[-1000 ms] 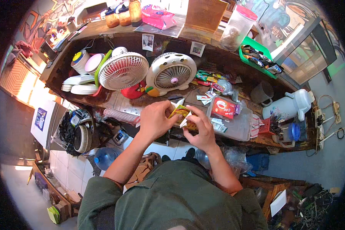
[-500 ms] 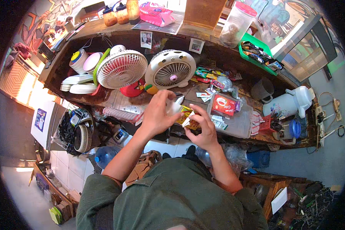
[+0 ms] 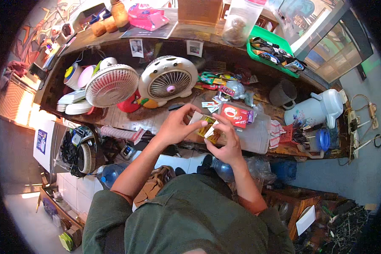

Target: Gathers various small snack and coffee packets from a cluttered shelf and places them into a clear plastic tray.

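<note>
In front of me, over the counter's front edge, is a small yellow box [image 3: 206, 120] with pale inner flaps or sides. My left hand [image 3: 178, 128] is at its left, thumb reaching across the box and fingers curled behind it. On the other side my right hand [image 3: 227, 142] grips a white-edged part between thumb and fingers. Any contents of the box are too small to make out. Just beyond the hands, a red box [image 3: 235, 116] lies on a clear plastic container [image 3: 258, 134].
Two fans, one plain white [image 3: 111, 86] and one animal-shaped [image 3: 168, 80], stand at the counter's left. Colourful sachets [image 3: 219, 80] lie behind the red box. To the right are a pale jug [image 3: 315, 111] and a red basket [image 3: 287, 133]. A green tray [image 3: 252, 54] sits on the upper ledge.
My left hand has come down against the yellow box; a blurred white piece was by its fingers before. The right hand keeps its grip. The whole view has shifted toward the right.
</note>
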Action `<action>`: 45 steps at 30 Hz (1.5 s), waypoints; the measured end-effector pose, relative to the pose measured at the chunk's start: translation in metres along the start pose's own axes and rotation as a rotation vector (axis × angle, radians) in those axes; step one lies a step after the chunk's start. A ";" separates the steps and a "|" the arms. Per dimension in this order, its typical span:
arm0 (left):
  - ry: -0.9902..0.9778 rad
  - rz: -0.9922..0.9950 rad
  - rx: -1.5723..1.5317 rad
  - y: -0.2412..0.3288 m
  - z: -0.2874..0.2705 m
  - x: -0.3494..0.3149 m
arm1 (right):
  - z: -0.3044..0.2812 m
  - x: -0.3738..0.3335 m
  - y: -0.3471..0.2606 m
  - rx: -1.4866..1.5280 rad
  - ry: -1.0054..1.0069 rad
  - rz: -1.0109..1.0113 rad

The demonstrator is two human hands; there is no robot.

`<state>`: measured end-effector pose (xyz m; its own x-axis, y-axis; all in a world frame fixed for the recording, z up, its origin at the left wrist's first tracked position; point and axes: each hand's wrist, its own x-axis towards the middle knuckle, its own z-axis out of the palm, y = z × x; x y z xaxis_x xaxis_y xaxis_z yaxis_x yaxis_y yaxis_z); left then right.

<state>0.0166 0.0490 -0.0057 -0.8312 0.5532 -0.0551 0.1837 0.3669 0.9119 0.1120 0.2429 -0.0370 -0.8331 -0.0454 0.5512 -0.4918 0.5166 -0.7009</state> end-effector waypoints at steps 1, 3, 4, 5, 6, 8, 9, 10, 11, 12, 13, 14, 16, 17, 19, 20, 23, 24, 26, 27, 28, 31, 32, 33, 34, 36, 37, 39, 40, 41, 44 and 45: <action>0.020 0.043 -0.069 -0.010 0.010 0.009 | -0.007 0.001 0.006 -0.028 0.016 0.016; 0.026 0.083 -0.136 -0.015 0.025 0.029 | -0.019 0.005 0.021 -0.012 0.042 0.024; 0.048 0.091 -0.170 -0.017 0.032 0.041 | -0.026 0.007 0.028 -0.007 0.051 0.038; 0.069 0.094 -0.206 -0.015 0.038 0.051 | -0.033 0.007 0.033 0.000 0.058 0.055; 0.123 0.180 -0.225 -0.012 0.045 0.064 | -0.042 0.008 0.037 -0.024 0.065 0.074; 0.102 0.135 -0.203 -0.006 0.051 0.096 | -0.058 0.010 0.050 -0.008 0.092 0.098; 0.100 0.102 -0.181 -0.004 0.054 0.115 | -0.065 0.011 0.057 0.009 0.112 0.101; 0.087 0.095 -0.180 -0.002 0.060 0.136 | -0.072 0.010 0.066 0.016 0.134 0.112; 0.128 0.132 0.002 -0.002 0.070 0.159 | -0.079 0.008 0.073 0.014 0.139 0.124; 0.173 0.170 0.189 -0.002 0.076 0.182 | -0.085 0.008 0.081 0.067 0.165 0.148; 0.167 0.166 0.190 -0.010 0.084 0.207 | -0.092 0.007 0.088 0.119 0.192 0.171; 0.237 0.218 0.423 -0.027 0.094 0.234 | -0.097 0.007 0.096 0.119 0.193 0.176; 0.292 0.282 0.647 -0.045 0.110 0.287 | -0.111 0.007 0.108 0.100 0.215 0.160; 0.113 0.157 0.831 -0.048 0.116 0.312 | -0.119 0.007 0.111 0.082 0.224 0.170; -0.071 0.030 1.006 -0.078 0.120 0.358 | -0.130 0.009 0.112 0.035 0.226 0.164; -0.005 0.123 1.040 -0.110 0.110 0.376 | -0.134 0.013 0.110 0.044 0.204 0.168; 0.060 0.276 1.043 -0.115 0.140 0.416 | -0.142 0.006 0.124 0.090 0.259 0.182; 0.070 0.299 1.039 -0.117 0.136 0.416 | -0.149 0.003 0.127 0.034 0.195 0.178; 0.094 0.336 1.041 -0.114 0.147 0.423 | -0.158 0.000 0.133 0.007 0.183 0.186; 0.107 0.349 1.046 -0.116 0.143 0.420 | -0.161 0.000 0.134 -0.005 0.171 0.193; 0.119 0.361 1.053 -0.112 0.146 0.427 | -0.162 0.001 0.134 -0.006 0.170 0.191; 0.156 0.397 1.073 -0.109 0.154 0.421 | -0.164 0.002 0.139 0.000 0.201 0.198; 0.170 0.407 1.083 -0.109 0.154 0.418 | -0.161 0.004 0.141 0.014 0.194 0.206; 0.182 0.418 1.093 -0.109 0.157 0.414 | -0.159 0.005 0.143 0.029 0.186 0.215; 0.195 0.428 1.103 -0.105 0.159 0.417 | -0.159 0.006 0.145 0.032 0.186 0.213; 0.215 0.451 1.121 -0.108 0.158 0.412 | -0.158 0.009 0.146 0.015 0.153 0.208; 0.224 0.464 1.129 -0.109 0.157 0.411 | -0.156 0.009 0.147 0.016 0.154 0.209; 0.247 0.485 1.147 -0.112 0.149 0.414 | -0.152 0.011 0.148 0.044 0.139 0.203; 0.258 0.497 1.155 -0.113 0.146 0.414 | -0.151 0.011 0.148 0.045 0.139 0.203; 0.265 0.511 1.159 -0.113 0.150 0.411 | -0.152 0.012 0.146 0.036 0.132 0.199; 0.286 0.557 1.164 -0.111 0.155 0.412 | -0.152 0.016 0.141 0.022 0.125 0.190; 0.295 0.575 1.163 -0.111 0.151 0.412 | -0.153 0.016 0.139 0.020 0.124 0.181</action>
<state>-0.2671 0.3495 -0.1909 -0.5395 0.7161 0.4429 0.7604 0.6402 -0.1089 0.0694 0.4450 -0.0563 -0.8715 0.1525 0.4660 -0.3429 0.4897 -0.8016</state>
